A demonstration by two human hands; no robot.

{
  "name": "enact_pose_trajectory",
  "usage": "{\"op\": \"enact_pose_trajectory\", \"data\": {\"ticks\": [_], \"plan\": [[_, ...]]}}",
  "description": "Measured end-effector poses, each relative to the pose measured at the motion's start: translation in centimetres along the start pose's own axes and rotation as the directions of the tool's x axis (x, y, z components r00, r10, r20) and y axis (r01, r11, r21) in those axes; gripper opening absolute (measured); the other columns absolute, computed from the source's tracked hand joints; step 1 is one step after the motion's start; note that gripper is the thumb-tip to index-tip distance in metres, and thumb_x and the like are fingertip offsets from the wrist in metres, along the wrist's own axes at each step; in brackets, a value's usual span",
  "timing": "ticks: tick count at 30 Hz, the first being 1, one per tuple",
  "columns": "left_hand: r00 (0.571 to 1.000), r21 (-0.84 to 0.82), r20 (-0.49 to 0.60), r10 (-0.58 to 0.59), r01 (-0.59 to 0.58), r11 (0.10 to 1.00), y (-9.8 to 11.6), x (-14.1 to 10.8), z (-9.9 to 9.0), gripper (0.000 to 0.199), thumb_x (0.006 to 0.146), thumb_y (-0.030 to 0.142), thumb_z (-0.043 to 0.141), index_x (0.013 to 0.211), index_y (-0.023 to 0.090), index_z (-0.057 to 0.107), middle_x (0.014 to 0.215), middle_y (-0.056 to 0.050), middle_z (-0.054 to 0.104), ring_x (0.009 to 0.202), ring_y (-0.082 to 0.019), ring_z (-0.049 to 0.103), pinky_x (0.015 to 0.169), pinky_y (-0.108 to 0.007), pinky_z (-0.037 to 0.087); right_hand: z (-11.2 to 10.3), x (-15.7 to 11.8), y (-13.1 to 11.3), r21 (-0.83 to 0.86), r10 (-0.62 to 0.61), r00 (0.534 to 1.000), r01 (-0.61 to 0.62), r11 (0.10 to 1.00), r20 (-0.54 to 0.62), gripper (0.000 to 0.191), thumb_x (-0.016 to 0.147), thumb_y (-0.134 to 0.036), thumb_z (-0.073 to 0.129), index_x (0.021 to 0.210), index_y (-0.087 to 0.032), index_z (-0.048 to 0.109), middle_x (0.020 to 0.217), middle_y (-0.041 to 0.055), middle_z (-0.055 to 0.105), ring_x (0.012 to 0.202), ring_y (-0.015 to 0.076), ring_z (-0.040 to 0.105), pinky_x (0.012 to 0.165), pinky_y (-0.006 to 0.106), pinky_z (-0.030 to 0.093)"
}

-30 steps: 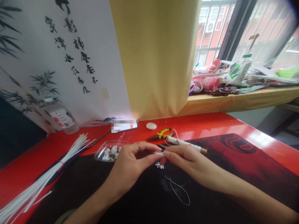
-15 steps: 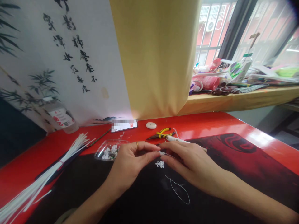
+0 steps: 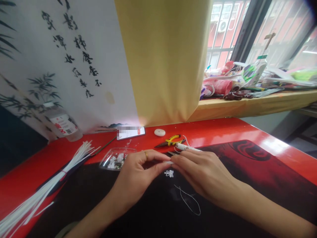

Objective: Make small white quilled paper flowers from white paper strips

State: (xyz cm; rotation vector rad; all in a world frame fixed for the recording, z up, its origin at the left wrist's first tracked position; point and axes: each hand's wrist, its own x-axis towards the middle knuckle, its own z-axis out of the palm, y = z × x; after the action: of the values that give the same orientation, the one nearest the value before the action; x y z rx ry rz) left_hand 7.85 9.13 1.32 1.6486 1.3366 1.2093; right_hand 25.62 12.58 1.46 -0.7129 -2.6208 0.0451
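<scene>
My left hand (image 3: 136, 177) is closed in a pinch on a small white strip (image 3: 168, 162), thumb against forefinger. From the other side my right hand (image 3: 205, 173) pinches the same strip, its fingertips almost meeting the left ones. Most of the strip is hidden by the fingers. Just below the fingertips, a white flower-shaped knot (image 3: 169, 173) lies on the black mat (image 3: 153, 215). A thin looped thread (image 3: 196, 211) rests nearer to me. Behind the right fingers show a pointed metal tip (image 3: 171, 153) and a white roll of thread (image 3: 186, 147), both partly covered.
Yellow-handled pliers (image 3: 170, 141), a white oval object (image 3: 159, 132) and a phone (image 3: 131, 133) lie on the red table (image 3: 213, 127). A clear tray (image 3: 103, 163) holds white flower pieces, beside a tied bundle of white strips (image 3: 53, 185). A bottle (image 3: 65, 124) stands back left.
My right fingers have closed in and shifted slightly toward the left fingertips, covering more of the white strip. The left hand keeps its pinch. The view has tilted slightly.
</scene>
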Motion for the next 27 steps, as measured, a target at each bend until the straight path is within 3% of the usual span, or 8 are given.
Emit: {"op": "enact_pose_trajectory", "data": {"ticks": [5,12,17,21,27], "plan": [[0.996,0.237,0.024,0.082,-0.086,0.968,-0.7,0.2,0.1,0.009,0.073,0.027,0.060,0.078,0.025,0.066,0.076,0.002,0.069,0.069,-0.014,0.061,0.064,-0.023,0.045,0.5,0.4,0.7,0.076,0.069,0.994,-0.076,0.994,0.081,0.028,0.090,-0.026,0.033,0.097,-0.017,0.059,0.082,0.0065,0.061,0.077,0.0174,0.055,0.067,0.029,0.040],[0.964,0.316,0.201,-0.176,0.106,0.943,-4.3,-1.0,0.5,0.010,0.072,0.022,0.054,0.075,0.020,0.064,0.073,-0.001,0.067,0.070,-0.017,0.060,0.065,-0.026,0.042,5.5,-0.7,1.1,0.221,0.098,0.969,-0.149,0.964,0.227,0.023,0.088,-0.027,0.041,0.086,-0.020,0.063,0.080,0.0016,0.057,0.067,0.0109,0.054,0.060,0.021,0.038],[0.944,0.440,0.204,-0.259,0.148,0.886,-6.2,-4.2,0.6,0.008,0.072,0.022,0.055,0.074,0.022,0.062,0.074,0.002,0.063,0.069,-0.015,0.057,0.065,-0.024,0.041,8.6,-2.1,-0.6,0.207,0.069,0.962,-0.127,0.970,0.265,0.016,0.084,-0.027,0.047,0.087,-0.021,0.062,0.077,0.0004,0.057,0.067,0.0119,0.053,0.056,0.020,0.036],[0.957,0.461,0.161,-0.240,0.142,0.876,-6.7,-5.5,0.6,0.008,0.074,0.020,0.054,0.074,0.022,0.062,0.077,0.001,0.060,0.073,-0.015,0.056,0.069,-0.025,0.042,9.3,-2.4,-1.2,0.241,0.062,0.969,-0.121,0.963,0.240,0.011,0.080,-0.027,0.054,0.088,-0.021,0.057,0.077,-0.0012,0.058,0.069,0.0123,0.053,0.059,0.021,0.037],[0.978,0.501,0.160,-0.136,0.039,0.864,-7.4,-5.8,0.7,0.009,0.072,0.017,0.059,0.071,0.024,0.065,0.081,0.000,0.059,0.083,-0.017,0.051,0.073,-0.027,0.041,9.9,-2.9,-1.2,0.167,-0.014,0.982,-0.017,0.986,0.186,0.016,0.087,-0.026,0.042,0.083,-0.021,0.057,0.082,0.0003,0.057,0.072,0.0137,0.048,0.062,0.024,0.036]]}}
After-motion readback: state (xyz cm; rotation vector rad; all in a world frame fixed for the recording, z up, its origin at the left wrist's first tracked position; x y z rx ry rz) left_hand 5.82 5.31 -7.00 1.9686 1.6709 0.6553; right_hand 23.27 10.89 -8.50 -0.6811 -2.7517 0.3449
